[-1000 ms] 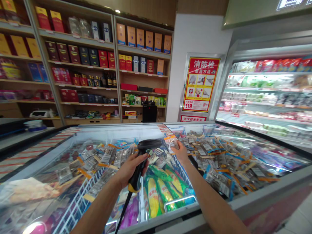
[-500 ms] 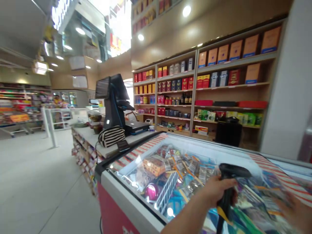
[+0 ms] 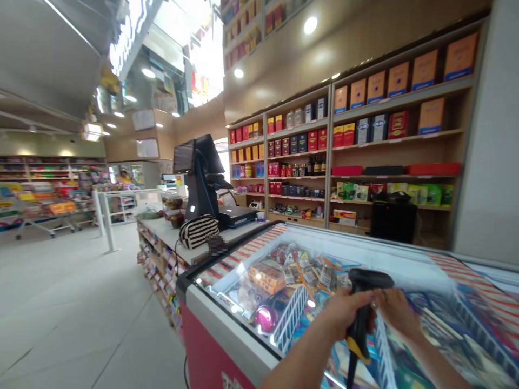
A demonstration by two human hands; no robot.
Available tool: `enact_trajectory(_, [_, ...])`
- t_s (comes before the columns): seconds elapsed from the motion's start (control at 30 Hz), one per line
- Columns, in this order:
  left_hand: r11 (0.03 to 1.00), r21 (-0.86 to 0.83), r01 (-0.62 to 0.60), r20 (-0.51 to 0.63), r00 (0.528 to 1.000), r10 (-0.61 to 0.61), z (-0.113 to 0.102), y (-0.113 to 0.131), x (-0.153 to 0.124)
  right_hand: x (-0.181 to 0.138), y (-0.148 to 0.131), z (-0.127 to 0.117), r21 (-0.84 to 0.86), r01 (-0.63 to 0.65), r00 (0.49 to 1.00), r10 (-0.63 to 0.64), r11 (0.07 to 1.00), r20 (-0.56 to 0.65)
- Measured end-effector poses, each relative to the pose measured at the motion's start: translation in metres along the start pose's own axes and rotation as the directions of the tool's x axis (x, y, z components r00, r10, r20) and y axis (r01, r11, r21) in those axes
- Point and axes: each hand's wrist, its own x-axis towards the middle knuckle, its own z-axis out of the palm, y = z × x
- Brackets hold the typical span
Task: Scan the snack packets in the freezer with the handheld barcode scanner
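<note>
The right hand [image 3: 395,312] has swung in to meet the barcode scanner [image 3: 370,281], fingertips at its neck; I cannot tell if it grips. The left hand [image 3: 344,313] is wrapped tight round the handle, above the freezer chest [image 3: 227,319]. Beyond stand the checkout counter [image 3: 170,232], then boxed shelves [image 3: 365,140].

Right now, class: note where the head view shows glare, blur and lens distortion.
Head view: ceiling lights blow out and glare streaks the freezer lid; the right hand beside the scanner is smeared; the shelves lean from wide-angle distortion; a counter patch is pixelated.
</note>
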Motion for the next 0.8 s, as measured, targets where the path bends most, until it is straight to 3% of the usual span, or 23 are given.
enact_trajectory(0.03, [1.000, 0.025, -0.009, 0.001, 1.000, 0.009, 0.004, 0.001, -0.002, -0.003, 0.004, -0.009, -0.021, 0.012, 0.998, -0.011, 1.000, 0.056])
enact_trajectory(0.17, [0.999, 0.031, 0.019, 0.117, 0.993, -0.022, 0.023, 0.002, 0.000, -0.017, 0.042, -0.061, -0.176, -0.293, 0.951, 0.305, 0.940, 0.044])
enact_trajectory(0.37, [0.994, 0.097, 0.047, 0.255, 0.964, -0.071, 0.054, -0.004, 0.029, -0.043, 0.115, -0.126, -0.405, -0.438, 0.887, 0.458, 0.802, -0.052])
enact_trajectory(0.5, [0.989, 0.140, 0.041, 0.299, 0.951, -0.082, 0.061, -0.008, 0.038, -0.052, 0.138, -0.136, -0.454, -0.528, 0.829, 0.550, 0.717, -0.095])
enact_trajectory(0.6, [0.985, 0.160, 0.058, 0.267, 0.959, -0.100, 0.059, -0.010, 0.040, -0.049, 0.147, -0.134, -0.434, -0.545, 0.811, 0.582, 0.717, -0.056])
enact_trajectory(0.8, [0.989, 0.117, 0.087, 0.196, 0.975, -0.108, 0.054, -0.008, 0.035, -0.049, 0.153, -0.131, -0.229, -0.434, 0.883, 0.462, 0.871, 0.087])
